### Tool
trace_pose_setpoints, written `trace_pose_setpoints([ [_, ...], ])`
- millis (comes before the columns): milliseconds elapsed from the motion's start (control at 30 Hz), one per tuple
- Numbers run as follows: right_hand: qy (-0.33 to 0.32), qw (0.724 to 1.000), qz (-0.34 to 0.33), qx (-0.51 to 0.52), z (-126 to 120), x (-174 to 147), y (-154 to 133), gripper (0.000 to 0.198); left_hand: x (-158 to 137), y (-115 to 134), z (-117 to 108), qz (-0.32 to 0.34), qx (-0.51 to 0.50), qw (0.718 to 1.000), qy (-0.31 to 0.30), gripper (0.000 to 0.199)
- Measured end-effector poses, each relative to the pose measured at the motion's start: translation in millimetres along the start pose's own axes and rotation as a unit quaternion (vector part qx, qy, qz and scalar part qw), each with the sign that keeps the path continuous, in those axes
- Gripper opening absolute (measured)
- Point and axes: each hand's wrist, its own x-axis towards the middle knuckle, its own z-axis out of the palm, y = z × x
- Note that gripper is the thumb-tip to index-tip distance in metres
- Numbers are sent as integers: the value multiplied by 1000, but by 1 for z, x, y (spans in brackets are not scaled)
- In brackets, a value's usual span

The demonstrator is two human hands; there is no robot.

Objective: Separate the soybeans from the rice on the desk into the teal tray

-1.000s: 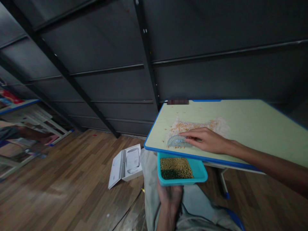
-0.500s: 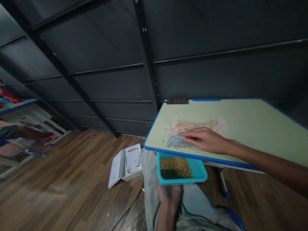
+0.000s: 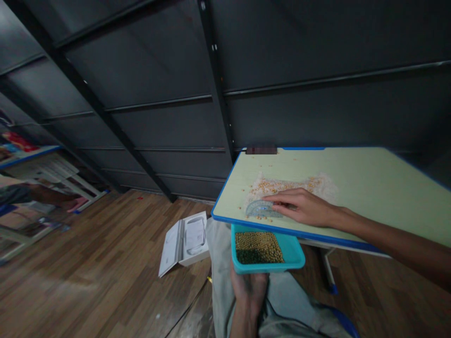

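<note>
Ok, R hand (image 3: 306,206) holds protractor (image 3: 260,208).

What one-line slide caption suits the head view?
Right hand holding a protractor by scattered grains; left hand under a turquoise tray of beans.

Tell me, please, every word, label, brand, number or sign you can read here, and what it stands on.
No text can be read.
Protractor: markings too small to read.
Open white box: any print too small to read.
Red item at far left: too blurred.
</note>
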Motion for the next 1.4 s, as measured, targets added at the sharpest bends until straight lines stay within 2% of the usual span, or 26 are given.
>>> trace_pose_setpoints([
  [633, -3, 1000, 4, 23, 2, -2, 1, 36, -2, 1, 3, -11, -6, 1000, -4, 35],
  [767, 18, 998, 12, 54, 2, 0, -3, 34, -2, 1, 2, -11, -10, 1000, 3, 37],
  [1000, 76, 994, 60, 50, 0, 1, -1, 34, -2, 2, 1, -15, -8, 1000, -7, 36],
  [1200, 52, 995, 53, 67, 2, 0, -2, 32, -2, 2, 4, -5, 1, 1000, 17, 35],
  [1400, 40, 995, 53, 69, 6, -1, -2, 33, -4, 2, 7, -8, 16, 1000, 4, 37],
])
